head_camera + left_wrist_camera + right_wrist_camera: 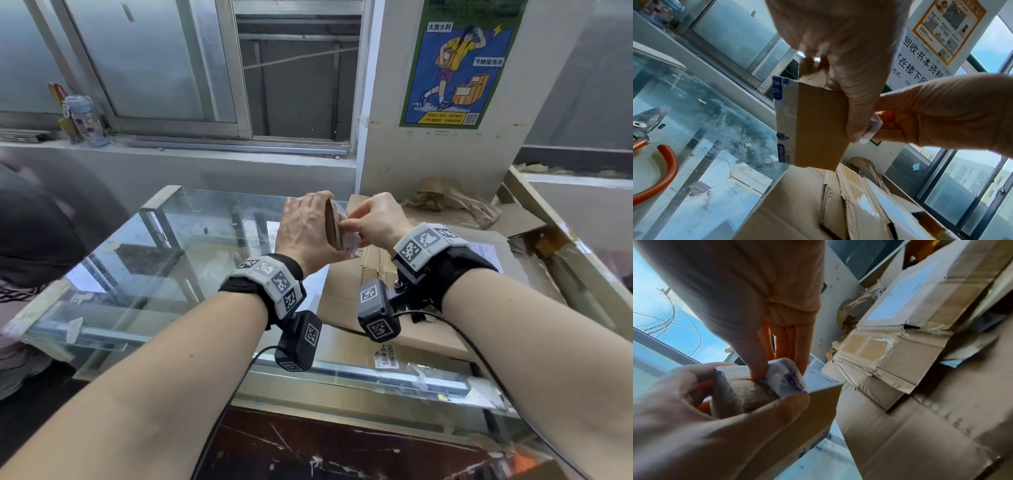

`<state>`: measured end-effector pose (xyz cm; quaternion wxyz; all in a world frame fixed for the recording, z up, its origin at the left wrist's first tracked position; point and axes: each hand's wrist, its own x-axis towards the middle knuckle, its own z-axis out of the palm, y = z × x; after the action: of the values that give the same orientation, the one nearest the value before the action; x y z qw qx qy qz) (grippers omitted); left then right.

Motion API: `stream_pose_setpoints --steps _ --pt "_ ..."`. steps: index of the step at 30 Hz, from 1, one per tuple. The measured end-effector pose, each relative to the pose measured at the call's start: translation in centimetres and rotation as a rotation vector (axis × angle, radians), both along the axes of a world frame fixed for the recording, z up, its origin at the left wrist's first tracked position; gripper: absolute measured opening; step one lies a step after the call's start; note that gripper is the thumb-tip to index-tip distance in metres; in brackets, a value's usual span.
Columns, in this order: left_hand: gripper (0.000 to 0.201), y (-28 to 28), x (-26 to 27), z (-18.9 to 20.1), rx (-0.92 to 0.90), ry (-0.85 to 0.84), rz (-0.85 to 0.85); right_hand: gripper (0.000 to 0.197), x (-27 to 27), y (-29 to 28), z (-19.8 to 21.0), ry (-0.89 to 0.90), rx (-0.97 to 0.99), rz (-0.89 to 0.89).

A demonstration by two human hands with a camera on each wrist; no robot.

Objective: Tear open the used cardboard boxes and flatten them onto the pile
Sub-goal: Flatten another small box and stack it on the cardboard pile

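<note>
A: Which step is this?

B: The tape is being peeled. The left hand (305, 229) wraps its fingers round a small cardboard box (813, 126) and holds it above the glass desk (144, 246). At about 3 o'clock from it, the right hand (376, 219) pinches the tape strip (785, 376).

A: And next?

B: I think a firm pull, then flattening onto the pile (455, 246), at 5 o'clock below.

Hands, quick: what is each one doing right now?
Left hand: holds the small cardboard box.
Right hand: pinches the peeled tape on that box.
</note>
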<state>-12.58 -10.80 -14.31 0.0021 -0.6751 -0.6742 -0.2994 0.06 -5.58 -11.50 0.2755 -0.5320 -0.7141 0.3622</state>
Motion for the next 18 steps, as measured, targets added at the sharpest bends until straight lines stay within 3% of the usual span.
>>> stream_pose_setpoints --steps 5,12,18 --pt "0.109 -0.4 0.1 0.0 -0.035 -0.038 -0.047 0.010 0.0 0.2 0.1 0.043 -0.053 -0.059" --pt "0.095 0.0 -0.7 -0.2 -0.040 -0.302 -0.064 0.014 0.9 -0.1 0.5 0.393 -0.325 -0.042" --pt "0.099 -0.1 -0.8 0.1 -0.067 -0.374 -0.096 0.018 1.3 -0.2 0.1 0.544 -0.436 -0.033"
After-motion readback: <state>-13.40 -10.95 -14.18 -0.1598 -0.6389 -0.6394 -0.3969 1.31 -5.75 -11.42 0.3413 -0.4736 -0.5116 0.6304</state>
